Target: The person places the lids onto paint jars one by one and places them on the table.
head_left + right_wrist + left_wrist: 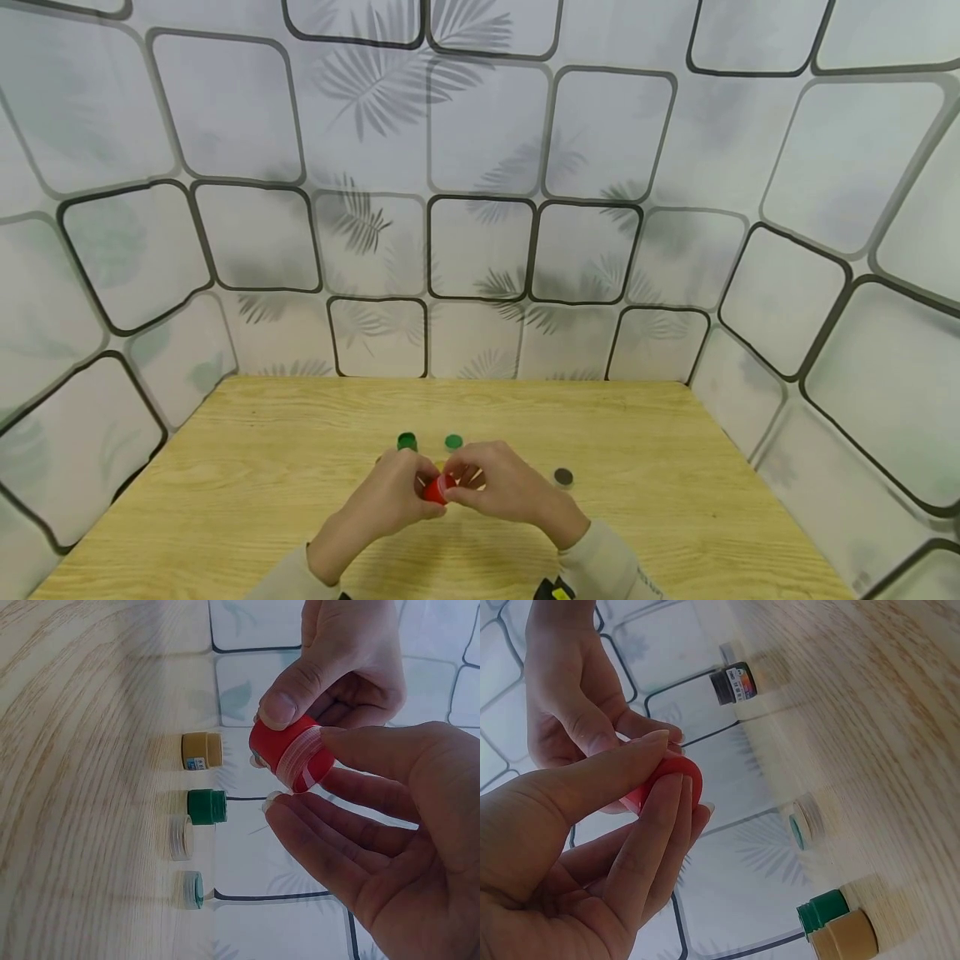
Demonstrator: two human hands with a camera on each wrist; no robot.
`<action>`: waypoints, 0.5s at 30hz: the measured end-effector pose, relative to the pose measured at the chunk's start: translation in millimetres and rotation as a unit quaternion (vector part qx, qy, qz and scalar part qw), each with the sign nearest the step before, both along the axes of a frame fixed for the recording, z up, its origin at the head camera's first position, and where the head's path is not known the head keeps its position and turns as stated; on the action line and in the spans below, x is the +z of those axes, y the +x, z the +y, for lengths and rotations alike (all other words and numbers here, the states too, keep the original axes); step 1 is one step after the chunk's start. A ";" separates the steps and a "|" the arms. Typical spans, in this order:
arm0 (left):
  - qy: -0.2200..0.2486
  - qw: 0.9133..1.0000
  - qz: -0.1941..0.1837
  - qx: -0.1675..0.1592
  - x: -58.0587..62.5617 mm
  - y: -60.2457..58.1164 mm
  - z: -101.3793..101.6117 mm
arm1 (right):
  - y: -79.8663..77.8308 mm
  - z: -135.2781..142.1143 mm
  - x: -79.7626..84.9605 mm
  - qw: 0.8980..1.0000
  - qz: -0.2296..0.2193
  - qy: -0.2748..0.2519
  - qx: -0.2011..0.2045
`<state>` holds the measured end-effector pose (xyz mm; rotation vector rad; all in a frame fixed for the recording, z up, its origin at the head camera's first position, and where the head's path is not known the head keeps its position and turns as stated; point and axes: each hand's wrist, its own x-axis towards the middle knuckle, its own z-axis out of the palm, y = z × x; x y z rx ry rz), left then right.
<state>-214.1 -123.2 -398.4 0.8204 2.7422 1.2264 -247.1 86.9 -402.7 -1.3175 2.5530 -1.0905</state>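
A small red paint jar (274, 746) is gripped between the thumb and fingers of my left hand (390, 492), held tilted above the table. Around its clear ribbed lid (301, 757), the thumb and fingertips of my right hand (502, 485) pinch from the other side. Red shows through the lid's end. In the left wrist view the red base is partly covered by my left fingers. Beyond the hands stand an open green jar (206, 806) and an ochre jar (201, 751); the head view mostly hides the ochre one behind my left hand.
Two loose clear lids lie near the jars, one with a green inside (193, 890), one cream (181, 838). A black jar (735, 682) stands to the right on the wooden table (675, 500). Patterned cloth walls (480, 250) enclose the table's back and sides.
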 end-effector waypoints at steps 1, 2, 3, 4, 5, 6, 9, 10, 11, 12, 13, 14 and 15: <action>0.000 1.000 -0.001 0.000 0.0 -0.1 0.0 | 0.0 0.1 0.2 1.000 0.001 0.001 0.000; 0.001 1.000 -0.001 -0.001 0.0 -0.2 0.0 | 0.0 -0.1 0.3 1.000 0.001 0.001 -0.001; 0.000 1.000 -0.001 -0.001 0.0 -0.2 0.1 | 0.0 -0.2 0.5 1.000 0.000 0.002 -0.002; 0.000 1.000 -0.001 -0.001 -0.1 -0.2 0.1 | -0.2 -0.3 0.4 1.000 0.000 0.003 -0.002; 0.000 1.000 -0.002 -0.001 -0.1 -0.2 0.1 | -0.4 -0.3 0.1 1.000 -0.001 0.004 -0.003; 0.000 1.000 -0.002 -0.001 -0.1 -0.1 0.2 | -0.5 -0.3 -0.2 1.000 -0.003 0.005 -0.004; 0.000 1.000 -0.002 -0.002 0.0 0.0 0.4 | -1.1 -0.2 -1.5 1.000 -0.006 0.005 -0.007; 0.000 1.000 -0.002 -0.003 0.0 0.0 0.5 | -1.2 -0.2 -1.9 1.000 -0.007 0.005 -0.008; 0.000 1.000 -0.002 -0.003 0.0 0.1 0.5 | -1.3 -0.2 -2.2 1.000 -0.008 0.004 -0.009; -0.001 1.000 -0.001 -0.004 -0.1 0.0 0.6 | -1.3 -0.2 -2.4 1.000 -0.010 0.004 -0.010; -0.001 1.000 -0.001 -0.004 -0.3 0.0 0.5 | -1.2 -0.3 -2.5 1.000 -0.010 0.005 -0.011; -0.002 1.000 -0.002 -0.004 -0.4 0.0 0.4 | -1.1 -0.4 -2.6 1.000 -0.012 0.005 -0.012; -0.002 1.000 -0.002 -0.004 -0.5 0.0 0.3 | -1.0 -0.5 -2.6 1.000 -0.014 0.006 -0.013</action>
